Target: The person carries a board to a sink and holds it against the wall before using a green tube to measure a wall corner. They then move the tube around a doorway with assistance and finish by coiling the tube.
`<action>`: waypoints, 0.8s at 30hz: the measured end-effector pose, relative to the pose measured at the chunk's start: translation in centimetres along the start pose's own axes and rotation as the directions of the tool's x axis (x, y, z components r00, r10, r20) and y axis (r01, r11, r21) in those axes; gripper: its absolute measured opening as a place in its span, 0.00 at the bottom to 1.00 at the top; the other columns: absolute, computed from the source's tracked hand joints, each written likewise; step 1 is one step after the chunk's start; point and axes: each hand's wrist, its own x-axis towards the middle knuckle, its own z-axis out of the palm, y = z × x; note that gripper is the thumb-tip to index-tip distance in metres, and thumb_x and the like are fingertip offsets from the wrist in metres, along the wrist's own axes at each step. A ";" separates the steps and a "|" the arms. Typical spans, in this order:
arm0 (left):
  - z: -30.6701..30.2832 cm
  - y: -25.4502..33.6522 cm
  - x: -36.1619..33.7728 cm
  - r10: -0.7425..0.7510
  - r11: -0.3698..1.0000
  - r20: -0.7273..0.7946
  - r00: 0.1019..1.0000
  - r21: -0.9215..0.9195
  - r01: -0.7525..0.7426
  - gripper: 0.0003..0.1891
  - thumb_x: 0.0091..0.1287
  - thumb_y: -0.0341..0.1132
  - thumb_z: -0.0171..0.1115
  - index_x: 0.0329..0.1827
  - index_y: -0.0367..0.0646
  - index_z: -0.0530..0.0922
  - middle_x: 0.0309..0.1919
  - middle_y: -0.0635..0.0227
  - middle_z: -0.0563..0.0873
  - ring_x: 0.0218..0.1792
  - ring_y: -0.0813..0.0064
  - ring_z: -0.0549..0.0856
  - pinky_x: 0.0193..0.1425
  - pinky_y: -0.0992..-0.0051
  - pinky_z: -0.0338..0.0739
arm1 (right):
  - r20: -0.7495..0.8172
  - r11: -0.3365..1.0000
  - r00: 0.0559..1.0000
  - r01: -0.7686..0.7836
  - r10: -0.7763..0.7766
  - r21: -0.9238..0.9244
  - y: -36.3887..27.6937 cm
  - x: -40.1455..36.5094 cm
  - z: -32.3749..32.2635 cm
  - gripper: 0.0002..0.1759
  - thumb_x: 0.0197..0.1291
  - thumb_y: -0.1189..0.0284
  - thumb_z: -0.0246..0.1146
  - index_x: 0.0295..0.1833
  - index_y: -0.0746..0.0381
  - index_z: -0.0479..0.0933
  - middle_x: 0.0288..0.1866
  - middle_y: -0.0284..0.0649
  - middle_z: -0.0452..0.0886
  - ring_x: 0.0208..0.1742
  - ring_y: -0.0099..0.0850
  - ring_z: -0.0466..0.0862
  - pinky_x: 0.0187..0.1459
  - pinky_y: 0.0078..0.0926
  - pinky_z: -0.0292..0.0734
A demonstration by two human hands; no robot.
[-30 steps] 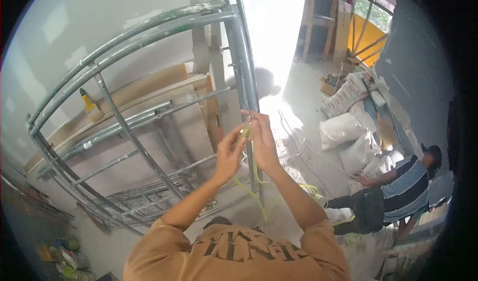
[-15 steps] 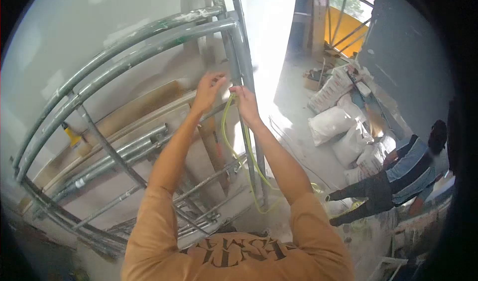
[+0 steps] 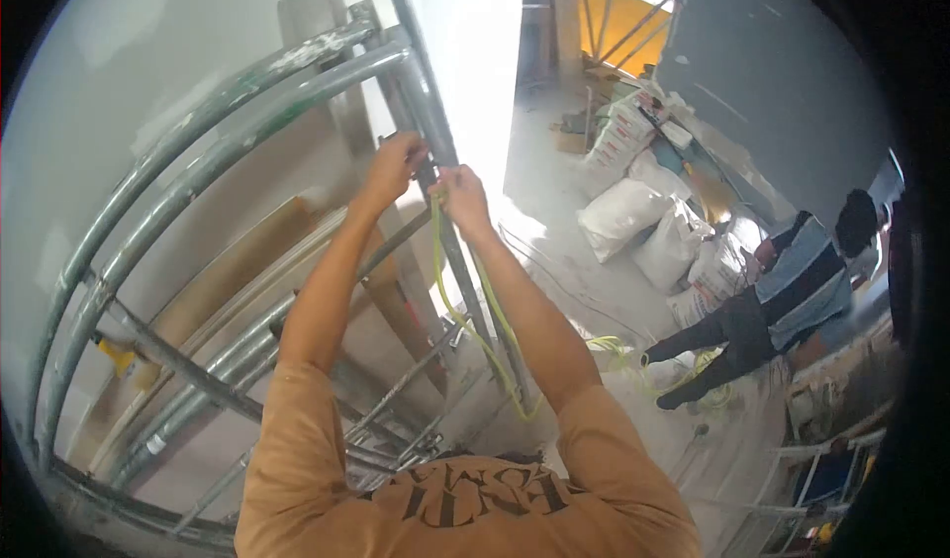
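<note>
A yellow-green cord (image 3: pixel 440 271) hangs in a loop from my right hand (image 3: pixel 461 198), whose fingers are closed on it beside an upright grey metal pole (image 3: pixel 421 93). Just left of that pole, my left hand (image 3: pixel 398 164) is raised with bent fingers against the metal; whether it holds anything is too small to make out. Both hands are close together, near the upper corner of a curved grey tubular frame (image 3: pixel 267 113). The cord runs down past the pole and on toward the floor at the right.
White sacks (image 3: pixel 623 217) are piled against the grey wall (image 3: pixel 762 83). A co-worker (image 3: pixel 782 291) bends over at the right, with coiled cord (image 3: pixel 712 390) by their feet. Boards (image 3: pixel 228 271) and pipes (image 3: pixel 213 360) lean behind the frame. A yellow-handled brush (image 3: pixel 117 356) hangs at left.
The view has turned, so frame, sacks and co-worker appear further left. My left hand has come to the pole, closer to my right hand, which still holds the cord.
</note>
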 end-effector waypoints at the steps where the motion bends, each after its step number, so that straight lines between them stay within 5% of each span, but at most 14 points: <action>1: -0.6 0.0 -0.2 -0.092 0.996 0.096 0.991 0.010 0.092 0.06 0.71 0.28 0.69 0.42 0.34 0.82 0.33 0.58 0.87 0.32 0.74 0.81 0.39 0.67 0.77 | -0.022 0.993 0.996 0.087 -0.089 -0.086 1.5 0.1 0.3 0.19 0.80 0.60 0.57 0.53 0.68 0.77 0.38 0.44 0.89 0.34 0.31 0.86 0.38 0.30 0.80; 2: -0.8 -0.3 0.0 -0.171 0.985 0.198 0.965 0.023 0.170 0.05 0.71 0.29 0.69 0.41 0.34 0.83 0.33 0.60 0.88 0.31 0.75 0.81 0.39 0.68 0.77 | -0.051 0.970 0.983 0.167 -0.178 -0.179 2.6 0.2 0.1 0.19 0.79 0.60 0.58 0.54 0.68 0.77 0.38 0.44 0.89 0.35 0.34 0.87 0.40 0.34 0.82; 4: -0.2 -4.5 -0.5 -0.313 0.875 0.339 0.887 -0.260 0.408 0.07 0.70 0.29 0.69 0.46 0.35 0.88 0.33 0.64 0.92 0.34 0.73 0.88 0.42 0.70 0.82 | -0.169 0.954 0.948 0.241 -0.271 -0.178 4.3 -0.5 1.0 0.12 0.75 0.67 0.62 0.46 0.65 0.81 0.36 0.45 0.89 0.39 0.39 0.89 0.44 0.40 0.81; 10: 0.0 -4.9 -1.9 -0.308 0.833 0.354 0.883 -0.348 0.430 0.13 0.77 0.33 0.63 0.53 0.31 0.87 0.45 0.64 0.91 0.44 0.76 0.89 0.51 0.74 0.85 | -0.208 0.971 0.963 0.128 -0.170 -0.201 5.9 -2.7 1.4 0.18 0.73 0.60 0.65 0.57 0.62 0.84 0.41 0.50 0.89 0.46 0.39 0.89 0.51 0.41 0.80; 13: -0.5 -1.1 -3.4 -0.338 0.791 0.366 0.867 -0.390 0.472 0.20 0.84 0.41 0.54 0.68 0.37 0.81 0.64 0.60 0.85 0.65 0.67 0.84 0.69 0.65 0.79 | -0.116 0.959 0.970 0.186 -0.214 -0.212 6.2 -5.0 -0.1 0.23 0.73 0.62 0.64 0.69 0.59 0.77 0.61 0.50 0.85 0.63 0.42 0.83 0.64 0.41 0.76; 16: 1.4 -2.3 -7.9 -0.332 0.901 0.051 0.942 -0.280 0.332 0.25 0.83 0.41 0.55 0.78 0.40 0.71 0.75 0.54 0.76 0.76 0.59 0.75 0.79 0.56 0.69 | -0.014 0.894 0.983 0.159 -0.182 -0.418 7.2 -8.9 -5.4 0.27 0.75 0.66 0.62 0.77 0.58 0.70 0.77 0.50 0.71 0.76 0.46 0.71 0.76 0.45 0.67; 17: 1.5 1.2 -9.2 -0.312 0.946 -0.111 0.944 -0.134 0.296 0.26 0.82 0.41 0.57 0.78 0.39 0.71 0.75 0.51 0.76 0.75 0.56 0.75 0.77 0.55 0.71 | 0.025 0.886 0.991 0.128 -0.131 -0.446 8.5 -10.6 -8.1 0.28 0.76 0.66 0.61 0.78 0.58 0.69 0.77 0.51 0.71 0.76 0.46 0.71 0.77 0.47 0.66; 18: 2.3 3.7 -10.0 -0.370 0.911 -0.237 0.898 -0.285 0.299 0.26 0.82 0.40 0.57 0.78 0.39 0.71 0.75 0.49 0.75 0.74 0.55 0.75 0.75 0.55 0.74 | 0.074 0.878 0.994 0.104 -0.078 -0.468 10.2 -12.7 -11.1 0.29 0.76 0.66 0.61 0.79 0.58 0.68 0.76 0.51 0.71 0.77 0.45 0.71 0.78 0.48 0.64; 19: 2.2 4.5 -12.3 -0.252 0.967 -0.295 0.922 -0.027 0.255 0.26 0.83 0.41 0.55 0.79 0.37 0.69 0.74 0.47 0.76 0.73 0.53 0.76 0.72 0.54 0.77 | 0.056 0.887 0.997 0.077 -0.057 -0.456 12.6 -15.3 -14.3 0.28 0.77 0.65 0.60 0.79 0.58 0.68 0.75 0.51 0.72 0.77 0.46 0.70 0.78 0.49 0.64; 20: 3.6 6.6 -14.4 -0.236 0.971 -0.356 0.904 -0.057 0.231 0.27 0.84 0.41 0.54 0.79 0.35 0.67 0.73 0.45 0.74 0.72 0.51 0.76 0.74 0.53 0.74 | 0.056 0.898 0.998 0.060 -0.039 -0.435 15.6 -18.2 -17.8 0.28 0.77 0.64 0.59 0.79 0.57 0.68 0.75 0.51 0.72 0.77 0.47 0.69 0.78 0.50 0.63; 21: 4.6 10.0 -17.1 -0.119 0.987 -0.323 0.939 0.063 0.146 0.27 0.84 0.41 0.53 0.78 0.32 0.66 0.72 0.45 0.74 0.71 0.52 0.76 0.75 0.53 0.71 | 0.081 0.774 0.980 0.191 -0.179 -0.604 19.8 -21.8 -21.9 0.27 0.78 0.62 0.57 0.77 0.58 0.70 0.73 0.51 0.73 0.76 0.48 0.71 0.77 0.49 0.65; 22: 6.5 8.7 -21.8 -0.071 0.997 -0.190 0.979 0.006 0.073 0.28 0.83 0.42 0.55 0.80 0.36 0.64 0.75 0.47 0.71 0.74 0.50 0.73 0.77 0.53 0.70 | 0.037 0.753 0.973 -0.150 0.226 -0.641 17.1 -25.9 -25.6 0.31 0.76 0.59 0.59 0.77 0.65 0.69 0.75 0.56 0.72 0.76 0.52 0.70 0.77 0.51 0.63; 23: 8.9 10.4 -25.6 -0.174 0.981 -0.022 0.985 -0.092 0.171 0.25 0.84 0.38 0.53 0.78 0.34 0.66 0.75 0.46 0.72 0.72 0.51 0.74 0.76 0.54 0.69 | -0.042 0.764 0.965 -0.230 0.257 -0.603 20.8 -30.5 -29.4 0.32 0.74 0.58 0.61 0.75 0.65 0.70 0.74 0.55 0.73 0.76 0.52 0.70 0.77 0.51 0.63; 24: 10.7 12.3 -29.2 -0.335 0.891 0.291 0.896 -0.211 0.401 0.22 0.83 0.34 0.50 0.75 0.33 0.67 0.74 0.47 0.71 0.72 0.51 0.74 0.77 0.52 0.67 | 0.008 0.516 0.999 -0.016 0.043 -0.856 35.3 -36.6 -34.4 0.31 0.73 0.57 0.61 0.73 0.65 0.71 0.70 0.56 0.76 0.73 0.53 0.74 0.73 0.51 0.68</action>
